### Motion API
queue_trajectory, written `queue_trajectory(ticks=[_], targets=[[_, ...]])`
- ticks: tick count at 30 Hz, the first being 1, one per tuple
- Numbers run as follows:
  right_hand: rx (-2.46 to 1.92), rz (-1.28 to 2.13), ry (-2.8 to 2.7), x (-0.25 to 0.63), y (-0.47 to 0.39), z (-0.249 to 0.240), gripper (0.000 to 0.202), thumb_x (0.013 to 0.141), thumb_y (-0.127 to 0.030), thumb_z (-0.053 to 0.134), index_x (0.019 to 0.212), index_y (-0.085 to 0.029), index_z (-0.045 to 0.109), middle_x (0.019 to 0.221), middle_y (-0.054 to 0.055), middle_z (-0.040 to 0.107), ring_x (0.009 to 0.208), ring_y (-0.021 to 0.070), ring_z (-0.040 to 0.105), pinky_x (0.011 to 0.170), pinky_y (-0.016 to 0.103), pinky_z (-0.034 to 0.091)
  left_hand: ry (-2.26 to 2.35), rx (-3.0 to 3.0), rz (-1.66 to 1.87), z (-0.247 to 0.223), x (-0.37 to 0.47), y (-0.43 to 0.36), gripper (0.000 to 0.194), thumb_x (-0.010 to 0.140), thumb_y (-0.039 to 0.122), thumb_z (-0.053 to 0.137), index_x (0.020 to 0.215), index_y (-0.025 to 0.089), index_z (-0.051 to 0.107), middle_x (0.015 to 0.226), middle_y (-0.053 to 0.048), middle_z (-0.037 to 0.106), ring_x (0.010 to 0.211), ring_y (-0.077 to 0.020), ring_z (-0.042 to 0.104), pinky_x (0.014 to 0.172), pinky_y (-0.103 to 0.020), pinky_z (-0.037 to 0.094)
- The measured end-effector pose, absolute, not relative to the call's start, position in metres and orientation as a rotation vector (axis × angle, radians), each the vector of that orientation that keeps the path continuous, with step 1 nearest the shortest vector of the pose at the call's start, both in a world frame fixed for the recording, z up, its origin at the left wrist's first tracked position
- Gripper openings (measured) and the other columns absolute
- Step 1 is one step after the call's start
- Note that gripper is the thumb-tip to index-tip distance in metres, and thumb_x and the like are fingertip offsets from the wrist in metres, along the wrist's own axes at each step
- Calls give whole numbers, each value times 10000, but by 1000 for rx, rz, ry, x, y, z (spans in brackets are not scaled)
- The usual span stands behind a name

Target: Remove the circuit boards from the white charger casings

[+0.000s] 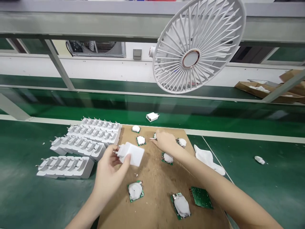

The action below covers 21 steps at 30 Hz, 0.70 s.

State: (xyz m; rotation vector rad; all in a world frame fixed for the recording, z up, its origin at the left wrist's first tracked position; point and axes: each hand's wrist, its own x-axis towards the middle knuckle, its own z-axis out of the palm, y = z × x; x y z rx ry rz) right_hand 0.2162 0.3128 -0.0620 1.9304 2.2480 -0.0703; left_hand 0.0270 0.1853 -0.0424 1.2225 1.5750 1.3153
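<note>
My left hand (111,171) holds a white plug charger housing (134,154) between thumb and fingers, its pins pointing left, above a brown board. Over the far part of that board, my right hand (165,141) has its fingers closed at a small circuit board (154,135), mostly hidden behind them. A thin pale piece shows at the fingertips; I cannot tell what it is. Around the hands lie circuit boards topped with white putty, among them one nearby (168,158), one at the front left (135,190) and one at the front right (181,206).
Rows of white charger housings (66,167) stand at the left, pins up. One white charger (152,116) lies beyond the brown board (152,178). A bare-faced green circuit board (201,197), a white cloth (207,159) and a putty lump (259,160) are on the right. A fan (190,58) hangs overhead.
</note>
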Motion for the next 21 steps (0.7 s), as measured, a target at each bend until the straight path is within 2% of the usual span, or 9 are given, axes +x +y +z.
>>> queue_trajectory(ticks=[4, 9, 11, 16, 21], targets=[[1954, -72, 2269, 219, 311, -70, 338, 927, -389, 541, 1164, -148, 550, 1095, 75, 602, 922, 188, 613, 785, 385, 526, 1049, 739, 1347, -50, 38, 206, 268, 722, 311, 721, 904, 183, 571, 807, -7, 654, 691, -136, 624, 585, -216, 520], [2023, -87, 2251, 220, 315, -81, 328, 926, -411, 536, 1101, -138, 580, 1081, 80, 608, 917, 184, 613, 789, 379, 522, 861, 456, 1233, -61, 36, 200, 401, 751, 198, 688, 1137, 201, 576, 918, -24, 664, 692, -122, 631, 600, -237, 575], [2035, -113, 2270, 219, 318, -83, 303, 927, -398, 539, 1081, -142, 588, 1058, 70, 616, 905, 178, 615, 786, 375, 523, 788, 401, 1212, -62, 36, 196, 338, 786, 171, 638, 1119, 203, 587, 909, -19, 667, 681, -112, 632, 607, -230, 578], [2088, -129, 2374, 231, 315, -69, 250, 919, -373, 556, 982, -136, 609, 929, 37, 636, 792, 145, 620, 714, 329, 528, 626, 322, 1150, -66, 35, 193, 128, 806, 140, 589, 922, 154, 641, 823, -23, 672, 639, -97, 623, 589, -202, 563], [2067, -56, 2696, 269, 253, -31, 304, 763, -333, 675, 1019, -182, 611, 743, 7, 668, 587, 137, 607, 559, 253, 485, 637, 294, 1160, -68, 38, 190, 203, 784, 148, 628, 985, 170, 652, 876, -24, 668, 685, -126, 629, 577, -247, 559]])
